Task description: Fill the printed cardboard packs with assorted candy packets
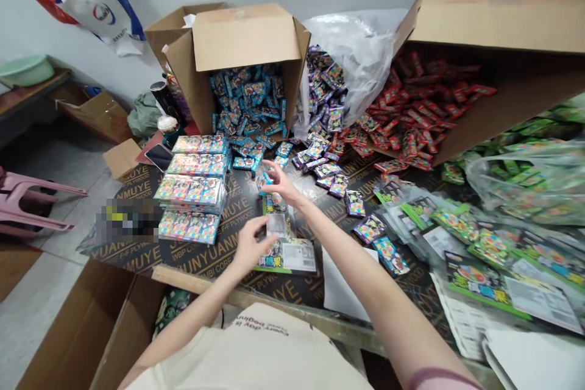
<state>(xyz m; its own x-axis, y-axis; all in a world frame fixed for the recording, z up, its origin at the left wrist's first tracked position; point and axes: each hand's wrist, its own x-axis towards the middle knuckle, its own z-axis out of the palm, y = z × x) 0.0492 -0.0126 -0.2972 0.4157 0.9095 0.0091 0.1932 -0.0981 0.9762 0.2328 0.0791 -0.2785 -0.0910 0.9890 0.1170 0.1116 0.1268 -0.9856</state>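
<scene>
My right hand (282,186) reaches over the middle of the table, thumb and fingers closed around a small blue candy packet (263,180). Nearer to me, my left hand (252,245) has its thumb and fingers apart beside a pale rectangular panel (276,225). Under and beside both hands lies black and green printed packaging (274,263) with a white label (299,256); its upper part is partly covered by my hands. Loose blue packets (244,163) lie just beyond my right hand. Left of my hands stand stacks of multicoloured packets (189,189) in rows.
Behind are an open carton (244,39) of blue packets, a clear bag (361,42) with purple packets (326,82), and a large carton (498,21) spilling red packets (415,122). Flat printed bags (479,280) cover the right side. A phone (159,157) lies left.
</scene>
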